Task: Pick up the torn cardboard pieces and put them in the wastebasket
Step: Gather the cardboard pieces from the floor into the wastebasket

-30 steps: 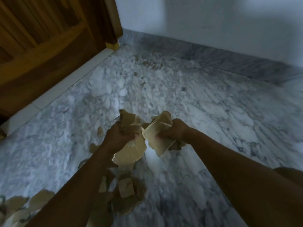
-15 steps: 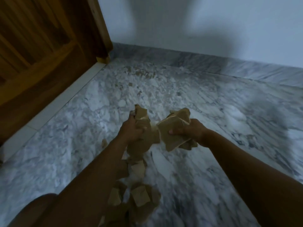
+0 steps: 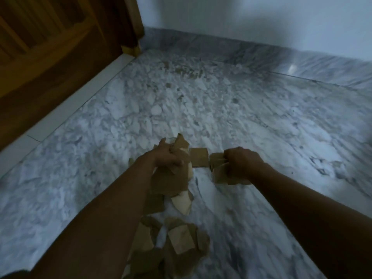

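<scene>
My left hand (image 3: 168, 157) is closed around a bunch of torn brown cardboard pieces (image 3: 171, 182) that hang down below the fist. My right hand (image 3: 242, 162) grips a second bunch of cardboard pieces (image 3: 220, 173), held a little to the right. One square piece (image 3: 199, 157) shows between the two hands; whether it lies on the floor or is falling is unclear. More torn pieces (image 3: 181, 241) lie in a pile on the marble floor under my left forearm. No wastebasket is in view.
The floor (image 3: 251, 121) is grey-white marble. A wooden door (image 3: 50, 47) with a white threshold strip (image 3: 80, 101) runs along the left. A white wall (image 3: 251, 21) with a marble skirting closes the far side.
The two hands have moved apart, the right one to the right. A square piece now shows between them. The view has tilted so more of the far wall and floor pile shows.
</scene>
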